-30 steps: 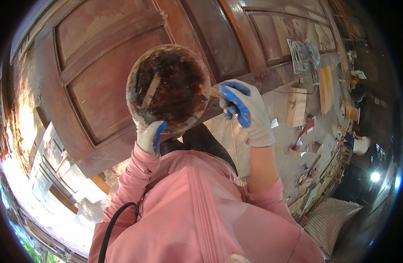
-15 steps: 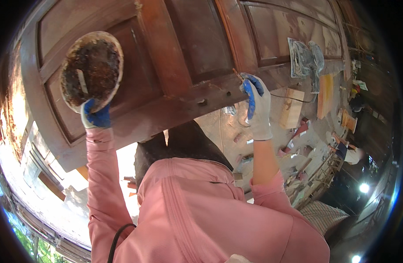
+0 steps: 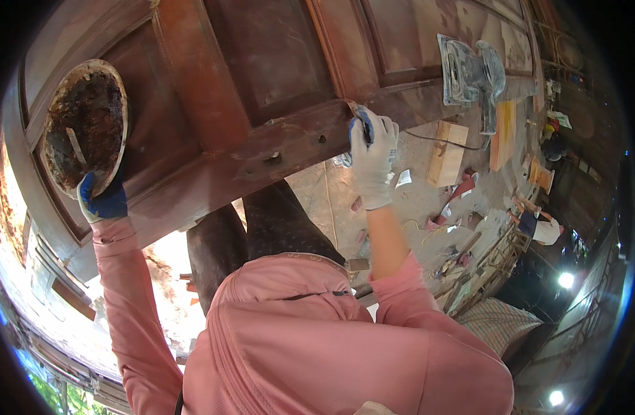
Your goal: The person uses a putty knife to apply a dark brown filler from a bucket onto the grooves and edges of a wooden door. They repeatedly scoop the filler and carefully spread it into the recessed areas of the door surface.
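Observation:
My left hand, in a white glove with blue-coated fingers, grips the near rim of a round shallow bowl. Dark brown paste coats the bowl's inside, and a pale flat stick lies in it. The bowl is over the left part of a brown panelled wooden door. My right hand, gloved alike, is closed on a small thin tool with a brown-smeared tip. That tip is at the door's near rail; the fingers hide the rest of the tool. Two holes show in the rail.
A dusty power sander with a cord rests on the door's right part. Beyond the near edge are light wood blocks, reddish sandpaper scraps and a striped sack. Another person is far off at the right.
The door and both hands have shifted left in view. My right hand has turned and brought the tool's tip down to the rail. My left hand still grips the bowl.

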`<move>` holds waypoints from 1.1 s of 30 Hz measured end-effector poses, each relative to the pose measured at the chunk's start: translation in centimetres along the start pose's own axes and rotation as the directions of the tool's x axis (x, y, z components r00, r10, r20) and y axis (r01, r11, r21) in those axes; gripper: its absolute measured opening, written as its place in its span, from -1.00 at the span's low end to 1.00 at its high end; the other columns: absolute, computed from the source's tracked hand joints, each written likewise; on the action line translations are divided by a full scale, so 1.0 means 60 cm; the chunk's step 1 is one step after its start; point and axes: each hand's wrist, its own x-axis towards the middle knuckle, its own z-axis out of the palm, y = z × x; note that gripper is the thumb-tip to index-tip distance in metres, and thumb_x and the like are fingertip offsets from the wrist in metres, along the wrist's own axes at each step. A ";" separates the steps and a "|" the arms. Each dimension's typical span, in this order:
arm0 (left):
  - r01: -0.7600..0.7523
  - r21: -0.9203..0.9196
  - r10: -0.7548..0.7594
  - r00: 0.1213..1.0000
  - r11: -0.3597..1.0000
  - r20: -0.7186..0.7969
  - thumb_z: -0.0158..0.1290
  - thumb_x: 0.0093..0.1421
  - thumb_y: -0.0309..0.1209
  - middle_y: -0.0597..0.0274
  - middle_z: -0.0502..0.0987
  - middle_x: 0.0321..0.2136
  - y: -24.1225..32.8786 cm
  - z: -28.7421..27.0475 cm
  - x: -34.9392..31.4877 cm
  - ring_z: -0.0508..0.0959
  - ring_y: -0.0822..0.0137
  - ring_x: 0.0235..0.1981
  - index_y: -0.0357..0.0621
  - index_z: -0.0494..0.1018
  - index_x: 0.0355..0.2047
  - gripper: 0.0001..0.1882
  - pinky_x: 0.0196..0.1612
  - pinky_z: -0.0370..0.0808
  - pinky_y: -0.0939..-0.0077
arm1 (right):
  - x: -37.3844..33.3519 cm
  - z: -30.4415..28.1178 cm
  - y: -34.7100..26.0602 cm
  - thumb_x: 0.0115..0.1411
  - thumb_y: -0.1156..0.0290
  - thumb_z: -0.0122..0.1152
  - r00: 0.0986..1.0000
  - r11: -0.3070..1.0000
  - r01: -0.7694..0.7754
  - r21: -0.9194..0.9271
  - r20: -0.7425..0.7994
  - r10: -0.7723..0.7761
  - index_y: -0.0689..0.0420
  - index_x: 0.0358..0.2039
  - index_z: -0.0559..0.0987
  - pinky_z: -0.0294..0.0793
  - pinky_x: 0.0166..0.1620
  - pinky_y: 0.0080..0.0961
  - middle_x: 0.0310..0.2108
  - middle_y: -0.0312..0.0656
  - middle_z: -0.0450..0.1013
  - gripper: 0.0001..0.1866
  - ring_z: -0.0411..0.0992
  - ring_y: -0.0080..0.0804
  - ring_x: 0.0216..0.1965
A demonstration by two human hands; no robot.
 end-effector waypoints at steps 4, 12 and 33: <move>-0.013 0.027 0.012 0.999 1.000 0.035 0.09 0.20 -0.42 -0.11 0.50 0.15 0.008 0.000 0.002 0.49 -0.11 0.18 -0.37 0.34 0.24 -0.42 0.38 0.32 -0.10 | -0.005 0.011 0.001 0.18 0.48 0.29 0.997 0.997 0.062 -0.050 -0.036 -0.064 0.13 -0.11 0.67 0.41 -0.15 -0.18 -0.33 -0.17 0.47 -0.75 0.36 -0.13 -0.24; -0.071 0.086 0.073 0.997 0.994 -0.014 0.09 0.20 -0.43 -0.09 0.45 0.21 0.002 0.013 0.000 0.46 -0.14 0.22 -0.21 0.25 0.36 -0.31 0.36 0.35 -0.11 | -0.007 0.004 0.015 0.16 0.48 0.29 0.975 0.963 0.218 -0.159 0.006 -0.220 0.13 -0.13 0.67 0.43 -0.16 -0.19 -0.36 -0.16 0.43 -0.76 0.35 -0.12 -0.25; -0.019 0.014 0.018 0.996 1.000 0.091 0.06 0.23 -0.46 -0.13 0.47 0.18 0.006 -0.004 0.014 0.46 -0.09 0.22 -0.38 0.32 0.26 -0.43 0.37 0.32 -0.14 | 0.008 -0.034 0.032 0.24 0.39 0.22 0.997 0.994 -0.074 0.085 0.022 0.073 0.17 -0.14 0.67 0.40 -0.10 -0.14 -0.31 -0.10 0.53 -0.78 0.41 -0.08 -0.21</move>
